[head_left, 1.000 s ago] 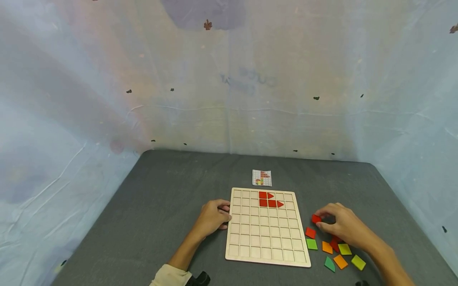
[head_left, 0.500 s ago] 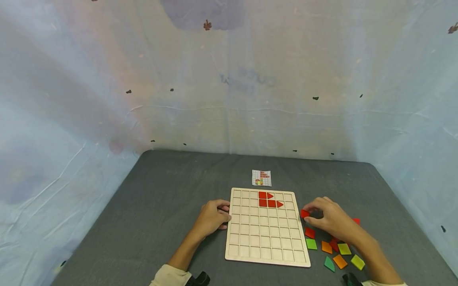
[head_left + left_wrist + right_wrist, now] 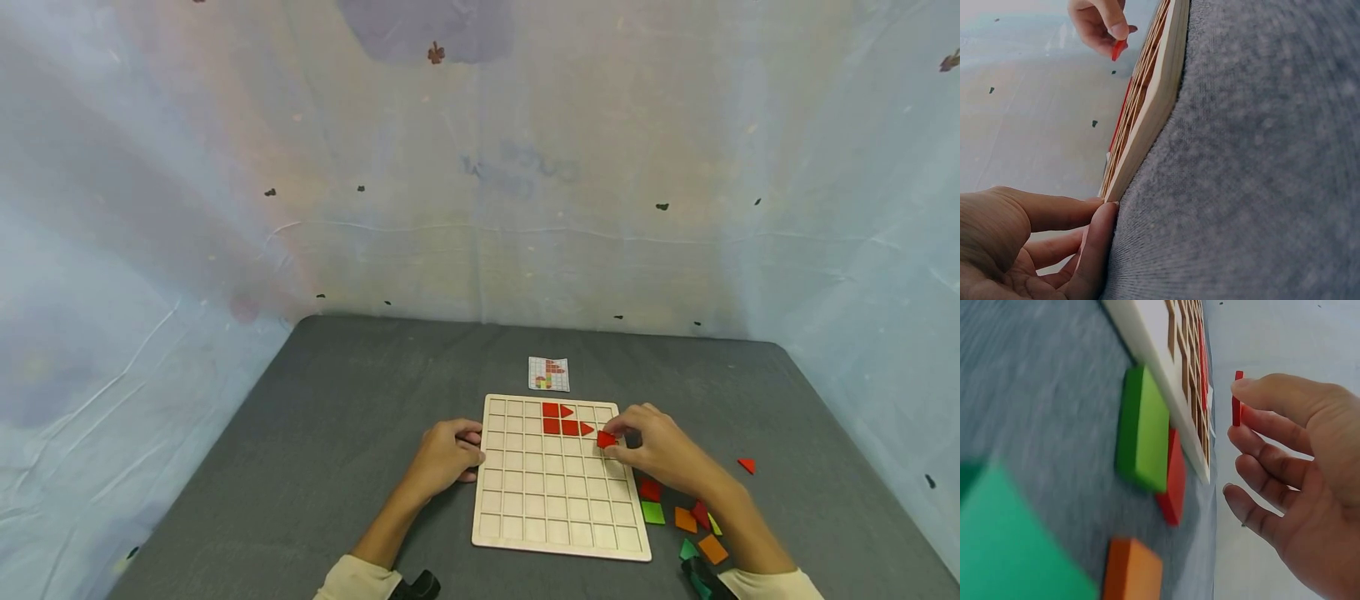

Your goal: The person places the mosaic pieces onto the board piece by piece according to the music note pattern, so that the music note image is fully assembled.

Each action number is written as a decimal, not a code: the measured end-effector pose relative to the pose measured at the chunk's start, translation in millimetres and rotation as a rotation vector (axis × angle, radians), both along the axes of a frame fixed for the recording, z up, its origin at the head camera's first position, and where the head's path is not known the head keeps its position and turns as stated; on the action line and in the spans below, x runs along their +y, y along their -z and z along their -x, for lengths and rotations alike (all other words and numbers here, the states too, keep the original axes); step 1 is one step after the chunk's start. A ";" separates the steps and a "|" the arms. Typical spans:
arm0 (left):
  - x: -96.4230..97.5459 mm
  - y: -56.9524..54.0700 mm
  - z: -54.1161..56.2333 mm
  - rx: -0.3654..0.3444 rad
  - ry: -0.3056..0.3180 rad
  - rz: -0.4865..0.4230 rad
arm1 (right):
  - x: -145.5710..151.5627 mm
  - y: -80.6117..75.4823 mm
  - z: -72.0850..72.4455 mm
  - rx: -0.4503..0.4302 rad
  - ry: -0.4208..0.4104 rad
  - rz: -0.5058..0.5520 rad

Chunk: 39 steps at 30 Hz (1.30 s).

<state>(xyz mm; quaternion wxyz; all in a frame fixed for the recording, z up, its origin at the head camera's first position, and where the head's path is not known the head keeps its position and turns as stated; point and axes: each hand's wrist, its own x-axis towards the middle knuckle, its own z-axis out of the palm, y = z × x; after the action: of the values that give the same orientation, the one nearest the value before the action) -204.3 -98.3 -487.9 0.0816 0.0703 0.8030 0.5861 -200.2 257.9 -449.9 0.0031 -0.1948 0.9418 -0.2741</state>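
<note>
Five red tiles [image 3: 552, 426], three square and two triangular, sit in the upper cells of the grid board [image 3: 555, 507], unchanged from one second earlier. The right hand [image 3: 662, 446] pinches a separate red tile [image 3: 607, 439] between thumb and fingertips. Half a second earlier, this tile is at the board's right edge; it is now over the right-hand columns, raised clear of the surface. The left hand [image 3: 442, 454] maintains its position, thumb and finger closed narrowly on the board's left edge. A small red triangle [image 3: 747, 465], partly covered by the right arm half a second earlier, is now exposed.

The right forearm [image 3: 742, 517] and black wrist device [image 3: 703, 575] obscure part of the loose tiles; one yellow-green tile [image 3: 715, 524] shows only as a sliver. The teal tile [image 3: 1016, 544] is blurred and cut off in the right wrist view. The held tile is probably square, but the fingertips cover part of its outline.

The board is pale wood with rounded corners and thin strips dividing square cells. The green tile [image 3: 1147, 431] is a thick, flat-faced block. Gray, finely textured fabric [image 3: 390, 392] covers the table.
</note>
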 end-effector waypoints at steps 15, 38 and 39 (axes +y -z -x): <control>-0.2 -0.6 0.0 0.012 0.003 0.007 | -31.9 -5.0 12.5 -0.027 -0.046 0.011; 0.6 -0.6 0.6 0.000 0.002 0.015 | -64.4 -1.5 24.2 -0.101 -0.117 0.009; 0.7 -0.6 0.6 -0.001 0.003 0.014 | -65.2 -1.4 24.3 -0.102 -0.122 0.008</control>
<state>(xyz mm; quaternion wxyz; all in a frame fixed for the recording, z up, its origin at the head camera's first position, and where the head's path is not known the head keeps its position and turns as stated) -204.8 -97.5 -487.2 0.0832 0.0706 0.8069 0.5806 -224.5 192.6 -448.5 0.0673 -0.2375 0.9257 -0.2866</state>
